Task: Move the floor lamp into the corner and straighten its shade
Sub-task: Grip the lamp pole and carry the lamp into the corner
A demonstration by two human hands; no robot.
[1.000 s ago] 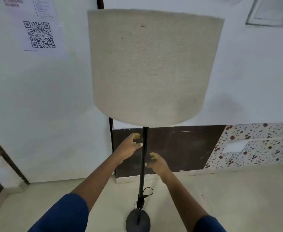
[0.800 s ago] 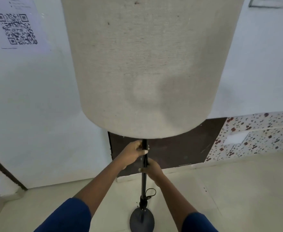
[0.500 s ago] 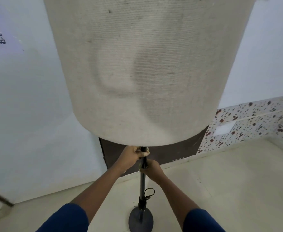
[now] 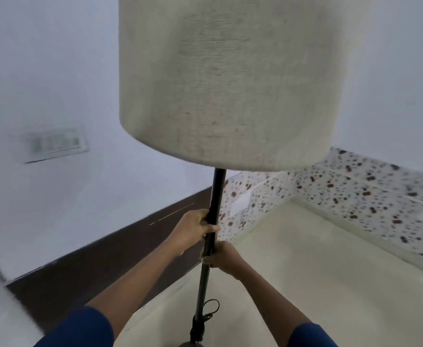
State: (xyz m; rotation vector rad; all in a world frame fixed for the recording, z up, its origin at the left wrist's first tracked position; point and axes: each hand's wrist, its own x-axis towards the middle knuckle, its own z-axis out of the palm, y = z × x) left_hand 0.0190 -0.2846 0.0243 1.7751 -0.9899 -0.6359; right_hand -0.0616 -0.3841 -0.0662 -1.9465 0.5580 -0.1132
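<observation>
1. We see the floor lamp upright in front of us, near where a white wall on the left meets a speckled tile skirting on the right.
2. Our left hand has its grip clamped around the black pole, some way below the shade.
3. Our right hand has its grip clamped on the same pole just beneath the left one; the two hands sit one above the other, nearly touching.
4. The beige fabric shade fills the upper middle of the view, its lower rim slanting down to the right, and its top is cut off by the frame.
5. Only the top edge of the round dark base shows at the bottom of the view; we cannot tell whether it rests on the pale floor.
6. A loop of black cord hangs beside the lower pole.
7. A dark brown baseboard runs along the foot of the white wall, which carries a blurred switch plate.
8. Blue sleeves cover both our upper arms.
</observation>
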